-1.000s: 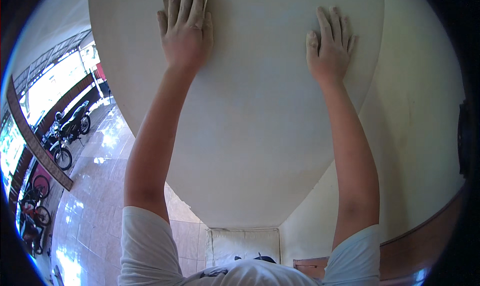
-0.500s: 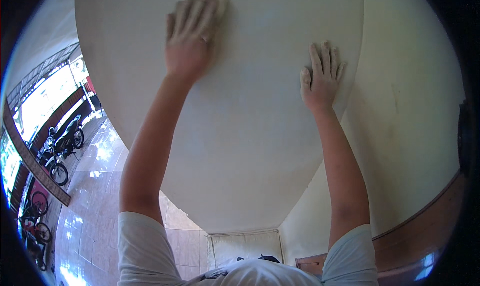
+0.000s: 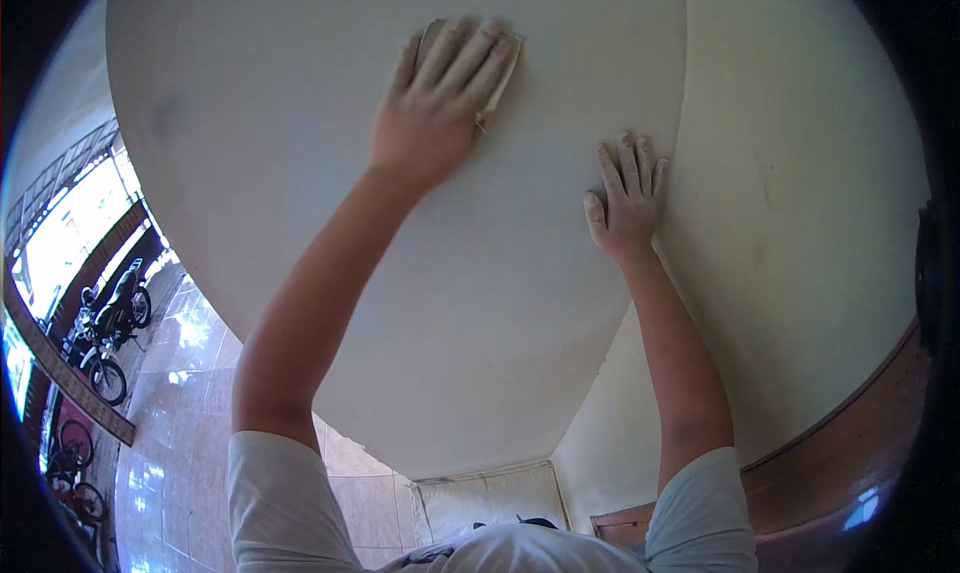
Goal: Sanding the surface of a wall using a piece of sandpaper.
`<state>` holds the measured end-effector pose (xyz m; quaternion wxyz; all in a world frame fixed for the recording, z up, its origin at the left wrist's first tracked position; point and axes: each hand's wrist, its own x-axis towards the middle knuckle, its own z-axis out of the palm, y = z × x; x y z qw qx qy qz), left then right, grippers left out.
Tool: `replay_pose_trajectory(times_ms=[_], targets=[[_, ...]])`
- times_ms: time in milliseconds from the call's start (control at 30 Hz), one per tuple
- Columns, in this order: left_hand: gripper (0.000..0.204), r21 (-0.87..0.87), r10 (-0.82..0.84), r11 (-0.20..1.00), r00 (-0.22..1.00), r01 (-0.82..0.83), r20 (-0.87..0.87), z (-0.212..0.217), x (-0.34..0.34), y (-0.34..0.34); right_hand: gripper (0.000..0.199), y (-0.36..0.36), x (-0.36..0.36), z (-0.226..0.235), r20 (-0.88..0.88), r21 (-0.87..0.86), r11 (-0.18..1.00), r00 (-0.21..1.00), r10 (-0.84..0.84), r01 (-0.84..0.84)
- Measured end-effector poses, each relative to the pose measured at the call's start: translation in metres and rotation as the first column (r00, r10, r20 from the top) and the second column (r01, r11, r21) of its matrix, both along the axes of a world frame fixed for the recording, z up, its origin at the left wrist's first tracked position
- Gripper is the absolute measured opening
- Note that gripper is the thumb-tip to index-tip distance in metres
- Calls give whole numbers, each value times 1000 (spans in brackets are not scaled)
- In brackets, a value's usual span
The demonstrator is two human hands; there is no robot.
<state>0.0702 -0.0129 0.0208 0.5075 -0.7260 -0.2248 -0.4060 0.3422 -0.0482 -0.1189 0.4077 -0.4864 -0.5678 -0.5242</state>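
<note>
A smooth pale grey wall surface [image 3: 450, 303] fills the middle of the view. High on it, my left hand [image 3: 425, 123] presses a folded piece of sandpaper [image 3: 511, 71] flat against the surface. The sheet's tan edges stick out past the fingertips and along the right side of the hand. Lower and to the right, my right hand [image 3: 630, 201] lies flat with its fingers spread, next to the corner with the adjoining wall. It holds nothing. Whitish dust coats the fingers of both hands.
The cream adjoining wall [image 3: 790, 203] runs down the right, above a brown wooden piece [image 3: 830, 463]. A pale sack-like cushion [image 3: 495, 498] sits at the bottom. Glossy floor tiles [image 3: 175, 413] stretch to the left, where a motorcycle [image 3: 118, 318] and a bicycle [image 3: 78, 453] stand.
My left hand has slid to the right and a little down with the sandpaper, whose edges show more plainly now. The view has shifted slightly; my right hand stays flat near the corner.
</note>
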Motion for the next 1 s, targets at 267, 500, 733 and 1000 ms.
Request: replay_pose_trajectory(times_ms=[267, 500, 733, 1000], targets=[[60, -48, -98, 994, 995, 99, 28, -5, 30, 4, 55, -2, -4, 3, -5, -27, 999, 1000, -29, 28], [59, 97, 49, 992, 948, -83, 314, 27, -34, 14, 57, 0, -5, 0, -17, -21, 1000, 1000, -14, 14], [66, 52, 30, 997, 954, -48, 299, 11, -90, 13, 56, -2, -1, 0, -25, -12, 1000, 1000, -6, 6], [62, -64, 160, 987, 944, -148, 290, -25, -135, 14, 56, 0, 5, -2, -11, 16, 1000, 1000, 3, -3]])
